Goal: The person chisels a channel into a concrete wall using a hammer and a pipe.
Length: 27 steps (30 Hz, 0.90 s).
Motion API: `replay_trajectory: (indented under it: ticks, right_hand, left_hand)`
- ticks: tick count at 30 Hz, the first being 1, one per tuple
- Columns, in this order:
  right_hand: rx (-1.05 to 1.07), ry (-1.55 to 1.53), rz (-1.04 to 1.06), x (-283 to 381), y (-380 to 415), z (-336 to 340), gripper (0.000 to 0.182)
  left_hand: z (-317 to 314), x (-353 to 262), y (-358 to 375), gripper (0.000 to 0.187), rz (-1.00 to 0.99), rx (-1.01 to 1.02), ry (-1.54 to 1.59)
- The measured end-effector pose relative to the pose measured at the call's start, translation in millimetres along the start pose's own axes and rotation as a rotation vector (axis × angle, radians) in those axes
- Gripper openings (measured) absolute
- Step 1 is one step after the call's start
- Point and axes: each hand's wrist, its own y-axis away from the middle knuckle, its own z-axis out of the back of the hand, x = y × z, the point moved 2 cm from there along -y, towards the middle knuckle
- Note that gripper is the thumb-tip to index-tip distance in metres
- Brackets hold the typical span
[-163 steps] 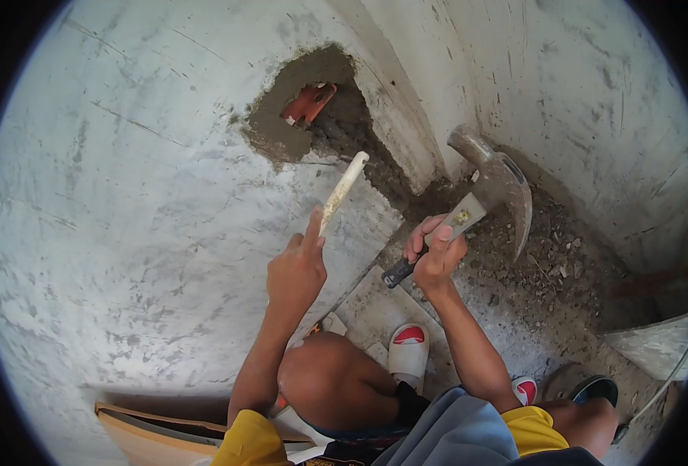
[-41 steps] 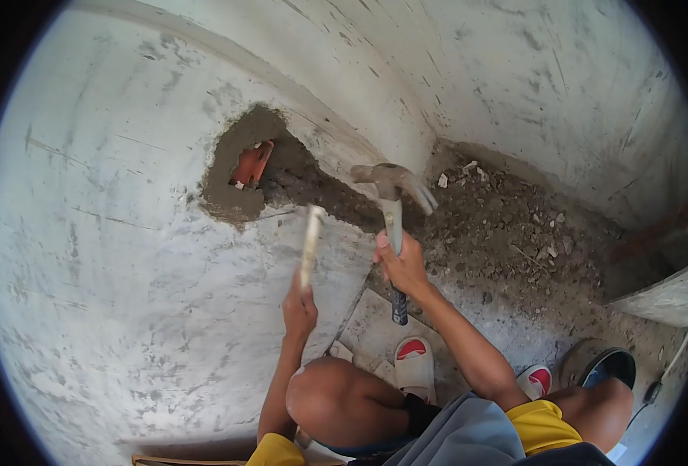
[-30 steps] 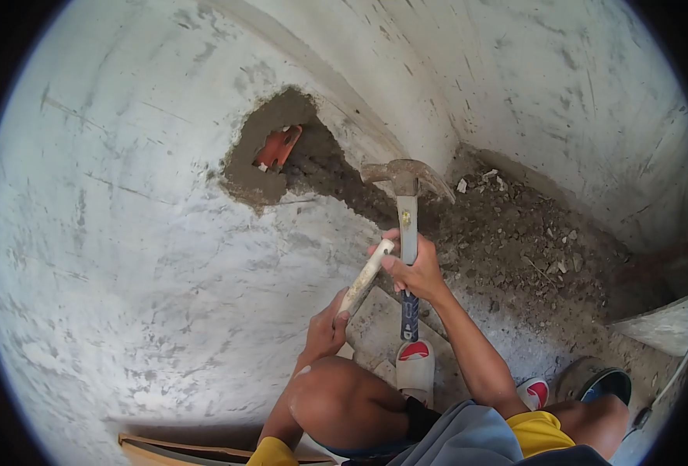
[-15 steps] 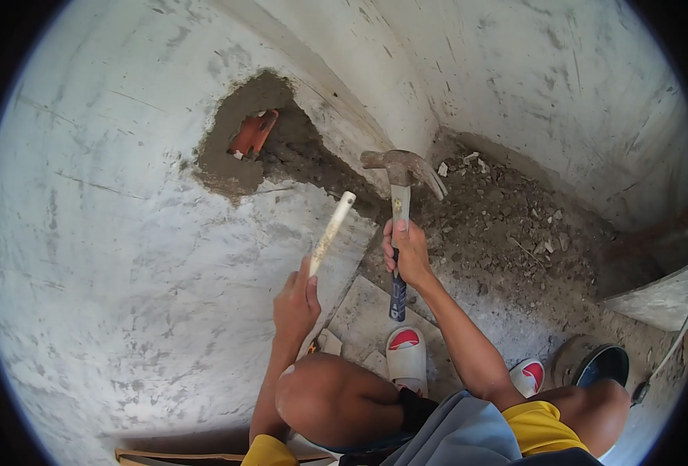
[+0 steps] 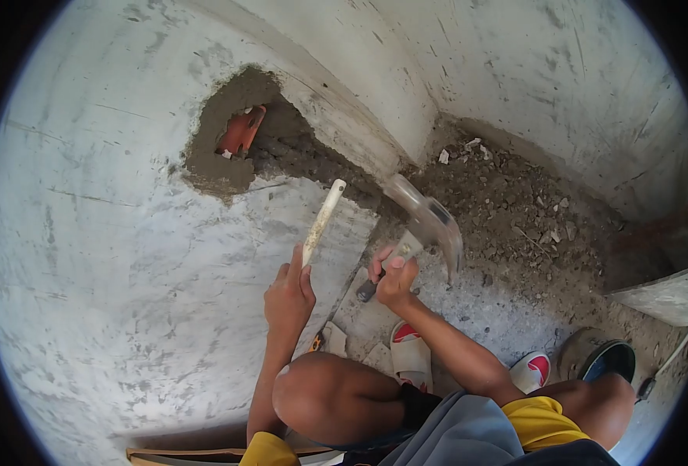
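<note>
My left hand (image 5: 289,295) is closed on the lower end of a pale, stained stick-like tool (image 5: 324,221), held against or close to the wall (image 5: 165,295). Its rounded end with a small hole points up. To the right, my right hand (image 5: 395,277) grips a claw hammer (image 5: 406,245) by its handle; the metal head is blurred and tilted, its claw toward the right. Above the stick, an orange-red box (image 5: 243,130) sits in a hole edged with grey mortar (image 5: 218,175).
Rubble and dirt (image 5: 507,202) lie along the corner. A dark bucket (image 5: 608,362) and a cable (image 5: 678,342) are at the lower right. My slippered feet are on the floor, near an orange and black object (image 5: 317,342) by the wall.
The hammer has dropped lower and tipped to the right, with my right hand moved down and slightly left. My left hand and the stick have shifted slightly left in view.
</note>
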Motion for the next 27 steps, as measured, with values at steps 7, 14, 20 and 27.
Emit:
replay_trajectory:
  ticks: [7, 14, 20, 27]
  right_hand:
    - [0.032, 0.627, -0.08, -15, -24, 19, 0.049]
    - [0.017, 0.17, -0.114, -26, 9, 18, 0.054]
    - [0.098, 0.467, -0.166, -14, -19, 31, 0.06]
    - [0.187, 0.55, -0.255, -29, 1, 14, 0.063]
  left_hand:
    - [8, -14, -4, 0.045, 0.015, 0.022, -0.082]
    - [6, -10, -3, 0.047, 0.071, 0.087, -0.071]
    - [3, -9, -3, 0.047, 0.02, 0.043, -0.09]
    - [-3, 3, -2, 0.05, -0.02, 0.032, -0.117]
